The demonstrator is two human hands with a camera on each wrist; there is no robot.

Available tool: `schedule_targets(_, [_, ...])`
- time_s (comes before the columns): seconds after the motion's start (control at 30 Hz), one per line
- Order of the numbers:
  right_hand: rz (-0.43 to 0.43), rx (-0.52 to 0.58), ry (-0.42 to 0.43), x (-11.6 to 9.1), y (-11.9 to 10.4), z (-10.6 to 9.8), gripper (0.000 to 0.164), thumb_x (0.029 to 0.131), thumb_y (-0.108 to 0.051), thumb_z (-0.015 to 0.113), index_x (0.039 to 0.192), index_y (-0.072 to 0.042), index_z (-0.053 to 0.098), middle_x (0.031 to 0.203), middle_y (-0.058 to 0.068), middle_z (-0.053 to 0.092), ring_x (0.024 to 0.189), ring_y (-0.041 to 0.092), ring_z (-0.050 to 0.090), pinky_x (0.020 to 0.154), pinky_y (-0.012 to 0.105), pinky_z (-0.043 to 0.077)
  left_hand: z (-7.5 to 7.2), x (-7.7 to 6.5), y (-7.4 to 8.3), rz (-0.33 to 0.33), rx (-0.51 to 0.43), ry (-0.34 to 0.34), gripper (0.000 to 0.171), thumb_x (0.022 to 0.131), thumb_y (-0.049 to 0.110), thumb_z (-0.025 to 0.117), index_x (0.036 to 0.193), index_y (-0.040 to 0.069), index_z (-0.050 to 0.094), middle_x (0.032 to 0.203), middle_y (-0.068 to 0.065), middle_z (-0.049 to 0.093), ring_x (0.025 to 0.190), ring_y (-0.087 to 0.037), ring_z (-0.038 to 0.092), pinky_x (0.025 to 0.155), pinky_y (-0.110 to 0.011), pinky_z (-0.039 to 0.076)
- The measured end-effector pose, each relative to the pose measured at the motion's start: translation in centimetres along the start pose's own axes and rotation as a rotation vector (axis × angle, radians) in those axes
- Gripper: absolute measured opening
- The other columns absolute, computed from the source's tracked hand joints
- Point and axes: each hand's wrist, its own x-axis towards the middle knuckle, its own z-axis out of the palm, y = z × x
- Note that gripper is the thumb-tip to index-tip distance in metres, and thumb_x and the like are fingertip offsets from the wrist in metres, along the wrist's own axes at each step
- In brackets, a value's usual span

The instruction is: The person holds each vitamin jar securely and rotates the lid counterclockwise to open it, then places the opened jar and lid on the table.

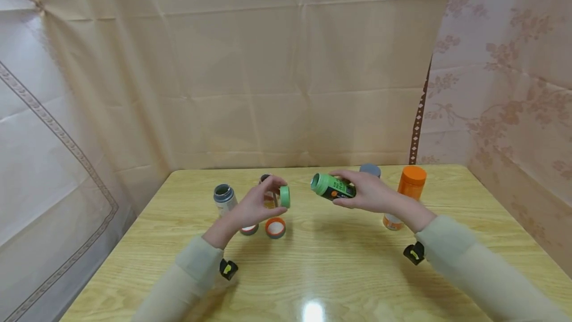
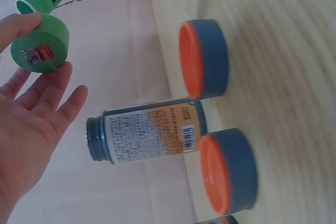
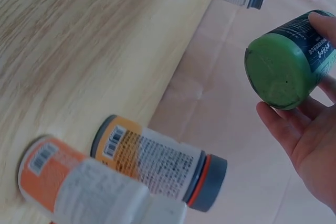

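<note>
My left hand (image 1: 256, 205) pinches a green lid (image 1: 285, 197) between thumb and fingers, its hollow side turned toward the right hand. A sticker with a code shows on the lid's outer face in the left wrist view. Across from it, my right hand (image 1: 368, 190) grips a green bottle (image 1: 331, 186) with a dark label. That bottle is uncapped and tipped on its side above the table, mouth facing left toward the lid. Below the left hand lie two grey-blue lids (image 1: 275, 228) (image 2: 229, 171) with orange insides facing up.
At left stands an uncapped grey-blue bottle (image 1: 224, 197); another uncapped bottle (image 2: 149, 132) is partly behind the left hand in the head view. On the right are a blue-capped bottle (image 1: 370, 169) and an orange-topped bottle (image 1: 412, 180), both partly hidden by the right arm. A curtain (image 1: 286, 78) hangs behind the table.
</note>
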Motion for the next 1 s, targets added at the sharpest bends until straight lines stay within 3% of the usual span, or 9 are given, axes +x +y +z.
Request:
schedule_targets(0.37, [0.005, 0.101, -0.005, 1.9, 0.2, 2.0, 0.061, 0.085, -0.029, 0.076, 0.135, -0.007, 0.049, 0.110, 0.008, 0.066, 0.092, 0.021, 0.062, 0.077, 0.041, 0.051, 1.1, -0.3, -1.3, -0.040, -0.064, -0.033, 0.056, 0.083, 0.003, 0.075, 0.133, -0.001, 0.050, 0.114, -0.009, 0.059, 0.101, -0.027, 0.059, 0.092, -0.051, 0.047])
schedule_targets(0.7, [0.073, 0.220, -0.019, 3.7, 0.9, 4.0, 0.062, 0.087, -0.028, 0.074, 0.138, -0.008, 0.046, 0.115, 0.014, 0.065, 0.100, 0.027, 0.062, 0.082, 0.044, 0.051, 1.9, 0.2, -3.3, -0.049, -0.141, -0.069, 0.052, 0.082, -0.002, 0.075, 0.129, -0.003, 0.051, 0.123, -0.016, 0.057, 0.111, -0.034, 0.059, 0.096, -0.049, 0.045])
schedule_targets(1.0, [0.117, 0.351, 0.005, 4.8, 2.5, 5.7, 0.064, 0.087, -0.022, 0.075, 0.139, -0.003, 0.044, 0.120, 0.021, 0.059, 0.109, 0.036, 0.057, 0.084, 0.042, 0.052, 2.8, 0.8, -4.0, -0.039, -0.056, -0.087, 0.049, 0.082, 0.004, 0.077, 0.126, 0.000, 0.056, 0.118, -0.009, 0.060, 0.104, -0.023, 0.058, 0.092, -0.048, 0.047])
